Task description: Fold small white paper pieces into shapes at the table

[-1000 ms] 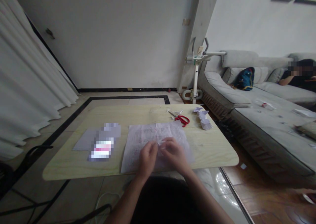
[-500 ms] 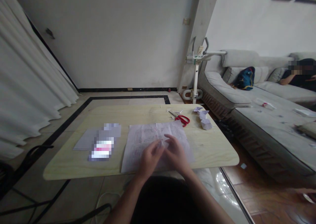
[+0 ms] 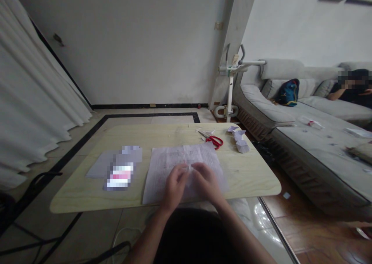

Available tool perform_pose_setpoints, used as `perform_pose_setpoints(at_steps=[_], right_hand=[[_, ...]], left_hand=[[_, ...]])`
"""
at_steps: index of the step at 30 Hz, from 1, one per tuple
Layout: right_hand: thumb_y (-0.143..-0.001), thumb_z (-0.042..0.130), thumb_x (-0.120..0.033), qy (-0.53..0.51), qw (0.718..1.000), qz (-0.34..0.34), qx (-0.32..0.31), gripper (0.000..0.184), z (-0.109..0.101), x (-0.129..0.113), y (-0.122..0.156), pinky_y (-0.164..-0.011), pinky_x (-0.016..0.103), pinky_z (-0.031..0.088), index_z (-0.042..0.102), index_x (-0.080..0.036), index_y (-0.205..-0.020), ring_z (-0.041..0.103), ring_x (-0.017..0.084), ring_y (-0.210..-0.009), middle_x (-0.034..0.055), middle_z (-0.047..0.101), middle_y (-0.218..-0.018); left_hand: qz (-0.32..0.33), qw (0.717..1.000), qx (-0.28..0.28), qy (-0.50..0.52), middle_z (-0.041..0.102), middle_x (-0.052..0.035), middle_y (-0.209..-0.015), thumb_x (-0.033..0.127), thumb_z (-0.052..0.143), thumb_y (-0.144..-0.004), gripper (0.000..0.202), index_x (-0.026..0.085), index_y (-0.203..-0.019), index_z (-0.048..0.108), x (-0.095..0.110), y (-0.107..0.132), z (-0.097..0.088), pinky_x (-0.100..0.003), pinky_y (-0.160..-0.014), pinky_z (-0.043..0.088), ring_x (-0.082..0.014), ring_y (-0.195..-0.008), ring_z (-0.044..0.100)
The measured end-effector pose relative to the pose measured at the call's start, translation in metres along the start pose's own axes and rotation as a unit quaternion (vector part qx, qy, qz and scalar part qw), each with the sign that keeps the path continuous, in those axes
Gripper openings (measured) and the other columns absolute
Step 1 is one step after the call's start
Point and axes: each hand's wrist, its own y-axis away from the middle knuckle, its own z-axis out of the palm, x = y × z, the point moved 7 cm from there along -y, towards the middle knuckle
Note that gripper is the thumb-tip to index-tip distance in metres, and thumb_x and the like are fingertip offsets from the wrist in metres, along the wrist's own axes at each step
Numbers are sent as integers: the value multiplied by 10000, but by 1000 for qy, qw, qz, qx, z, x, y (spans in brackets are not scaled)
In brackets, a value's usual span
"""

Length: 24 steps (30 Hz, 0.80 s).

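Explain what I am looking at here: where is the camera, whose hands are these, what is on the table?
There is no machine: the camera sits on a person's head, looking forward and down. Their left hand and right hand meet over a large written sheet on a pale wooden table, pinching what looks like a small white piece of paper. Further back lie red scissors and folded paper bits; blurred-out papers lie at left. Another person is on the sofa.
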Motion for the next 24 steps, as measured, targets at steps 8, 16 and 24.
perform_pose_setpoints(at_steps=[8,16,24], right_hand=[[-848,554,-260,18,999,-2,-29,158,5,-7,1,-625,251,463,657,-161,-781,584,158,-685,20,645,-724],[-834,581,-291,-11,999,20,-25,157,3,-4,-2,-638,250,473,657,-164,-782,599,162,-695,21,659,-728],[-827,568,-286,13,1000,21,-13,159,0,0,-2,-615,247,460,662,-165,-786,591,159,-675,19,655,-713]], left_hand=[[12,1000,-17,-19,694,-48,-943,301,560,-870,200,182,-1020,618,1,-1,2,-292,-799,514,-193,-895,658],[18,997,-75,-15,669,-83,-1100,284,620,-821,306,175,-1107,602,10,2,8,-348,-914,488,-249,-1064,617],[11,996,-86,-25,645,-84,-1177,257,588,-846,325,183,-1162,595,4,3,9,-353,-961,463,-241,-1120,592]])
